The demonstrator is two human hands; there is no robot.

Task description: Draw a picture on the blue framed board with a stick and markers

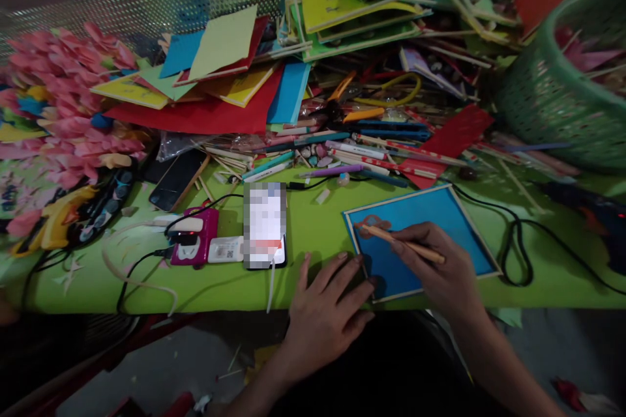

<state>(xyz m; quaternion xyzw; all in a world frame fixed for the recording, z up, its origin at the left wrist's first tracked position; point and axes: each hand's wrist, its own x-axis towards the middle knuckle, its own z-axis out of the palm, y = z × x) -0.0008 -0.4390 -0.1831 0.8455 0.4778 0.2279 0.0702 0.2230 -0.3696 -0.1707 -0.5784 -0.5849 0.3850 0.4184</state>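
A blue framed card (430, 221) lies on the green table (313, 267) near its front edge. My right hand (435, 267) rests on the card, closed on a thin wooden stick (405, 244) whose tip touches a small reddish piece (368, 224) at the card's upper left corner. My left hand (327, 306) lies flat with fingers spread at the table's front edge, its fingertips touching the card's lower left corner.
A phone (265, 225) lies left of my hands, beside a pink charger (195, 238) with cables. Coloured paper sheets (220, 78), framed cards, pens and sticks pile up at the back. Pink paper flowers (63, 104) sit at left, a green basket (562, 85) at right. A black cable (518, 254) loops right of the card.
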